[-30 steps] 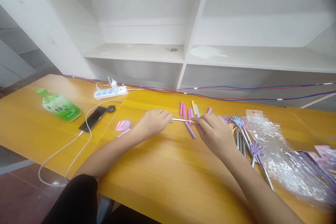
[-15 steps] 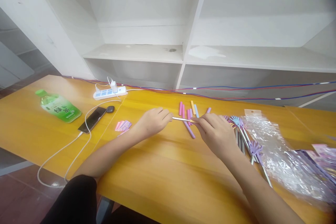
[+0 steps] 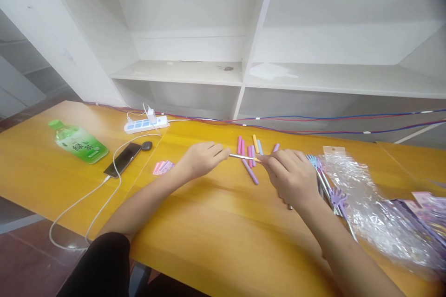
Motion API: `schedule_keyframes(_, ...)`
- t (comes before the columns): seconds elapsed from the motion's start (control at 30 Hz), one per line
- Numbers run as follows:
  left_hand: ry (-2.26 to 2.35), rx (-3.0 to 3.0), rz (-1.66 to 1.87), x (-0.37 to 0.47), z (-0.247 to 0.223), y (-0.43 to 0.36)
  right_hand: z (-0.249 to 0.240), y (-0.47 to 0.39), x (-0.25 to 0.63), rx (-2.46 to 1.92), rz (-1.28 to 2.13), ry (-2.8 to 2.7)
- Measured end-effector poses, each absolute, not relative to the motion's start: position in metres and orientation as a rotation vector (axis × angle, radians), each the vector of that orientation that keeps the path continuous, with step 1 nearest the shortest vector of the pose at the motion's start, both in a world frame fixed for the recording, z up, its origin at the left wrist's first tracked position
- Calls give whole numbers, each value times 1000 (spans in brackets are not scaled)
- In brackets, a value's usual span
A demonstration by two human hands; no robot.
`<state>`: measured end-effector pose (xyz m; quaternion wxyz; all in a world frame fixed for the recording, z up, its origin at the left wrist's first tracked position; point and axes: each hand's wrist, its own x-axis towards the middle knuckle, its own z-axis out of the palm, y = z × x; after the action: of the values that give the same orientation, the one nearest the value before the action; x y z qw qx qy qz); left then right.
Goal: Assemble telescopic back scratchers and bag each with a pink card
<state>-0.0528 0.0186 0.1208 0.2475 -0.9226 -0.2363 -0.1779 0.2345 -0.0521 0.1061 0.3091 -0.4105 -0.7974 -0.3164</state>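
A black sleeve (image 3: 95, 264) sits at the near left, by the edge of the yellow worktop (image 3: 195, 241). Above the worktop's middle, the left hand (image 3: 202, 161) and right hand (image 3: 294, 177) are both closed on a thin silver rod (image 3: 240, 156), one at each end, holding it roughly level between them. A bit of yellow shows at the right fingertips, though it is too small to make out well. Beside the right forearm lie scratchers (image 3: 337, 198) with purple and blue claws, partly hidden, and next to them a crinkled clear bag (image 3: 364, 195). Small cards (image 3: 163, 167) lie near the left forearm; farther left are a phone (image 3: 122, 160) with a white cable (image 3: 104, 204) and a green bottle (image 3: 81, 143) on its side. Just beyond the rod, pink, purple, blue and orange tubes (image 3: 243, 147) lie loosely grouped. A power strip (image 3: 141, 125) and wires (image 3: 278, 117) run before the white shelves (image 3: 181, 72).
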Motion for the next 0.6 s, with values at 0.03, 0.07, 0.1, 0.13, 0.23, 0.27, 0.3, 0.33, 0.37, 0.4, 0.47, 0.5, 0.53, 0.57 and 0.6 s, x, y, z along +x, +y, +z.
schedule_keyframes(0.03, -638, -2520, -470, -54, 123, 19, 107, -52, 235, -1069, -853, -2104)
schedule_keyframes(0.07, -633, -2525, -456, -56, 124, 20, 109, -52, 236, -1057, -869, -2103)
schedule_keyframes(0.1, -626, -2528, -443, -57, 126, 21, 111, -53, 237, -1044, -885, -2101)
schedule_keyframes(0.13, -621, -2527, -434, -59, 127, 21, 113, -53, 238, -1029, -903, -2097)
schedule_keyframes(0.23, -608, -2504, -443, -64, 131, 24, 119, -54, 242, -971, -969, -2065)
schedule_keyframes(0.27, -613, -2500, -446, -66, 132, 26, 121, -55, 245, -952, -997, -2052)
schedule_keyframes(0.3, -627, -2499, -449, -68, 134, 27, 122, -54, 248, -938, -1027, -2036)
schedule_keyframes(0.33, -653, -2500, -454, -71, 137, 30, 123, -54, 253, -935, -1056, -2018)
schedule_keyframes(0.37, -684, -2501, -459, -75, 140, 32, 124, -53, 259, -940, -1087, -1995)
schedule_keyframes(0.4, -719, -2497, -465, -80, 143, 36, 124, -51, 268, -946, -1124, -1967)
schedule_keyframes(0.47, -779, -2458, -489, -94, 151, 44, 125, -46, 294, -967, -1202, -1898)
schedule_keyframes(0.5, -797, -2420, -499, -102, 155, 49, 125, -43, 310, -984, -1239, -1858)
schedule_keyframes(0.53, -817, -2367, -523, -112, 159, 55, 126, -41, 329, -1012, -1266, -1814)
schedule_keyframes(0.57, -820, -2318, -552, -123, 163, 61, 127, -38, 348, -1071, -1274, -1750)
schedule_keyframes(0.6, -832, -2252, -613, -135, 166, 66, 129, -37, 367, -1144, -1267, -1686)
